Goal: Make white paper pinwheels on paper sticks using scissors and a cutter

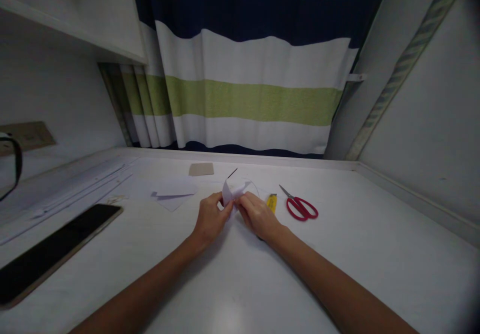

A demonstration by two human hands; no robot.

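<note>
A small folded piece of white paper [231, 191] stands up off the white desk [240, 274] near its middle. My left hand [210, 219] pinches its lower left edge with closed fingers. My right hand [258, 216] grips its lower right side, fingers pressed together. Both hands meet at the paper's base. A yellow utility knife [271, 202] lies just right of my right hand, and red-handled scissors [300, 207] lie beyond it.
Loose white paper pieces [173, 191] and a brown card scrap [201, 169] lie behind my left hand. A dark phone [52, 251] lies at the desk's left front. Paper strips [75, 189] run along the left. A striped curtain [247, 99] hangs behind the desk.
</note>
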